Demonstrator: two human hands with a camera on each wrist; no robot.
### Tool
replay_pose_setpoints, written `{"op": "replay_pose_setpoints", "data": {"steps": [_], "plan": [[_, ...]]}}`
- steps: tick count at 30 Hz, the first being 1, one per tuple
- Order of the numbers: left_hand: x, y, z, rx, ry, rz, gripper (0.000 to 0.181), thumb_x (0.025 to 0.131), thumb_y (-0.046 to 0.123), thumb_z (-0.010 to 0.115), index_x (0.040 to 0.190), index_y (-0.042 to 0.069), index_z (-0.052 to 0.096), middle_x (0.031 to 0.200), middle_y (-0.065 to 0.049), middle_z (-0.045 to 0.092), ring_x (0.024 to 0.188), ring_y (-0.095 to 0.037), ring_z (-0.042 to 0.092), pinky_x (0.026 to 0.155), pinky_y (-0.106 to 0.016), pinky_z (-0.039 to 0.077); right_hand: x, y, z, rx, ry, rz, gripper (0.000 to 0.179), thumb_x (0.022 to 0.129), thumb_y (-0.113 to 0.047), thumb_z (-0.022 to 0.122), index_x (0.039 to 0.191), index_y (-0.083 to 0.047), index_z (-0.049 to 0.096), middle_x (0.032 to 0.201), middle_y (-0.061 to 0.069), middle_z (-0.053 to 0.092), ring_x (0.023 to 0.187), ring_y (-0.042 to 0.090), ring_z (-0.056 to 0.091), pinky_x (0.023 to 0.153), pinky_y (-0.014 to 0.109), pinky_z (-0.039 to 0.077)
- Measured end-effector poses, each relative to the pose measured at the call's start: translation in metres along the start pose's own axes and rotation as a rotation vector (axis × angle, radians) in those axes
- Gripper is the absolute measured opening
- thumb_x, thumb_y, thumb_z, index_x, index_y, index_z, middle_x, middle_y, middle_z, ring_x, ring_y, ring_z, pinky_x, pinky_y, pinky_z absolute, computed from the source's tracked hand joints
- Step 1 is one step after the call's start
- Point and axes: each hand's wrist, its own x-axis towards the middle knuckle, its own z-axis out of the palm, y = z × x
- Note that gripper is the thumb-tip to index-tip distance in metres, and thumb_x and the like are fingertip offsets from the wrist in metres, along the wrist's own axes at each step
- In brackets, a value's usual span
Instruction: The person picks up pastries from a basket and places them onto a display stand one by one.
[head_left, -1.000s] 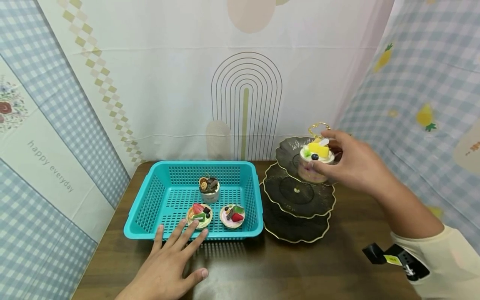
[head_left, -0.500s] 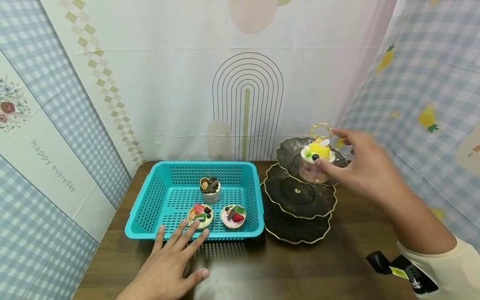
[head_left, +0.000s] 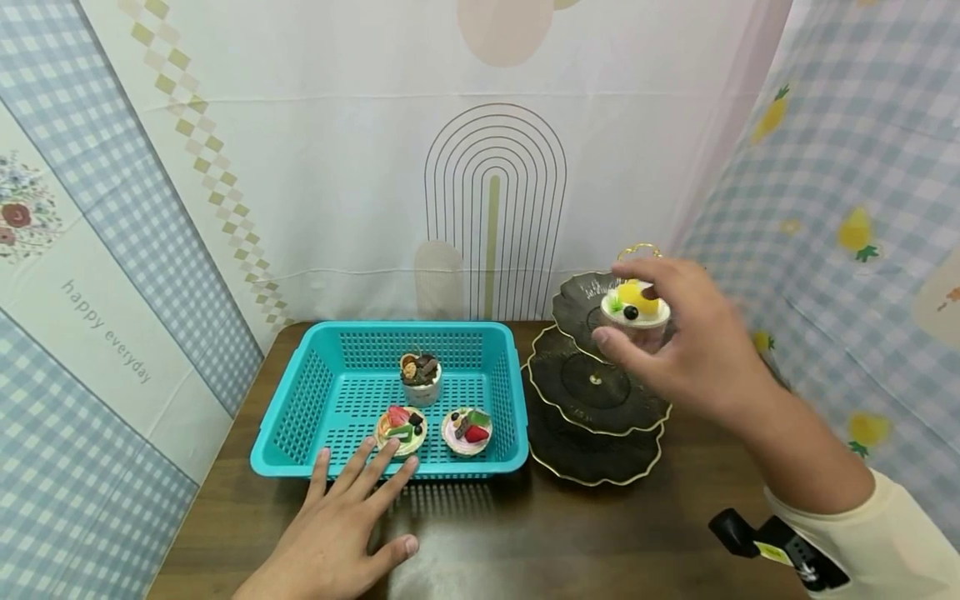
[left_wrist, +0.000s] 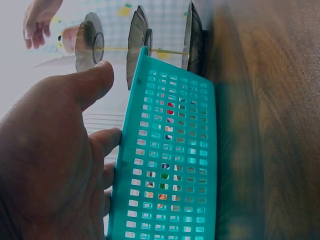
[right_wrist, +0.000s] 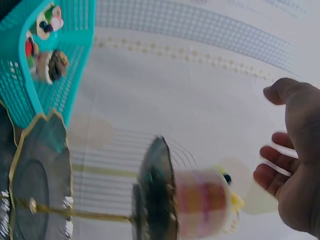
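A tall dessert cup (head_left: 633,302) with pink layers, cream, yellow fruit and a blueberry stands on the top tier of a three-tier dark cake stand (head_left: 547,400) with gold scalloped edges. My right hand (head_left: 693,346) is just above and beside this cup, fingers bent loosely; the right wrist view shows the hand (right_wrist: 300,155) apart from the cup (right_wrist: 202,200). Fingers spread, my left hand (head_left: 337,521) lies at the front rim of a turquoise basket (head_left: 288,408). In the left wrist view its fingertips (left_wrist: 111,137) are at the basket's rim, contact unclear.
The basket holds a chocolate-topped cup (head_left: 422,383), a fruit tart (head_left: 405,443) and a strawberry-topped tart (head_left: 465,433). A gold ring handle (head_left: 640,247) tops the stand. Patterned cloth (head_left: 345,192) hangs behind the wooden table (head_left: 480,550).
My right hand has let go of the dessert cup, drawn off to the right, then shifted left and nearer over it. The cup stays on the top tier. My left hand has not moved.
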Motion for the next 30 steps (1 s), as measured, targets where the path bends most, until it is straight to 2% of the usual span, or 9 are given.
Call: {"op": "replay_pose_setpoints", "data": {"steps": [2,5,8,12,18,26,30], "plan": [[0.0,0.0,0.0,-0.001,0.002,0.0,0.079,0.096,0.075,0.044,0.162,0.035,0.03,0.17,0.002,0.019,0.157,-0.026,0.005,0.117,-0.064,-0.012,-0.001,-0.004,0.009,0.044,-0.02,-0.056,0.063,0.076,-0.009,0.087,0.134,-0.007,0.063,0.124,0.009,0.064,0.101,0.023,0.055,0.082,0.032,0.048],[0.0,0.0,-0.001,0.0,0.007,0.0,0.079,0.096,0.075,0.042,0.162,0.035,0.029,0.17,0.002,0.018,0.157,-0.025,0.004,0.117,-0.065,-0.011,-0.001,-0.009,0.022,0.096,-0.08,-0.118,0.063,0.078,-0.01,0.087,0.135,-0.006,0.06,0.125,0.007,0.063,0.095,0.018,0.055,0.078,0.026,0.05],[-0.001,0.001,-0.001,-0.005,0.013,-0.002,0.078,0.097,0.075,0.042,0.162,0.035,0.028,0.17,0.002,0.018,0.157,-0.025,0.004,0.117,-0.065,-0.01,-0.002,-0.013,0.038,0.122,-0.152,-0.128,0.065,0.081,-0.015,0.087,0.138,-0.006,0.057,0.13,0.006,0.062,0.096,0.016,0.057,0.079,0.032,0.05],[-0.001,0.001,-0.002,-0.002,0.018,-0.003,0.078,0.097,0.075,0.042,0.162,0.036,0.028,0.17,0.002,0.019,0.157,-0.025,0.005,0.117,-0.066,-0.008,-0.002,-0.016,0.059,0.156,-0.248,-0.098,0.069,0.085,-0.023,0.086,0.144,-0.007,0.053,0.132,0.006,0.06,0.102,0.017,0.059,0.085,0.041,0.053],[0.0,0.002,-0.002,0.004,-0.003,0.001,0.079,0.096,0.077,0.04,0.163,0.037,0.027,0.17,0.003,0.019,0.156,-0.026,0.007,0.116,-0.068,-0.007,-0.003,-0.014,0.085,0.168,-0.386,-0.007,0.073,0.09,-0.033,0.082,0.149,-0.007,0.048,0.137,0.007,0.057,0.108,0.018,0.057,0.089,0.043,0.053],[0.0,0.001,-0.001,0.006,-0.012,0.0,0.079,0.096,0.078,0.039,0.163,0.037,0.026,0.17,0.003,0.018,0.156,-0.024,0.004,0.116,-0.064,-0.013,-0.006,-0.01,0.12,0.163,-0.45,0.044,0.077,0.09,-0.037,0.08,0.15,-0.003,0.046,0.134,0.011,0.057,0.104,0.02,0.06,0.087,0.04,0.055],[-0.001,0.0,0.0,0.013,-0.005,-0.004,0.079,0.096,0.078,0.038,0.163,0.037,0.026,0.17,0.003,0.018,0.157,-0.024,0.004,0.117,-0.064,-0.013,-0.007,-0.014,0.14,0.165,-0.47,0.066,0.079,0.09,-0.037,0.08,0.151,-0.001,0.044,0.138,0.014,0.056,0.11,0.023,0.062,0.091,0.042,0.055]]}}
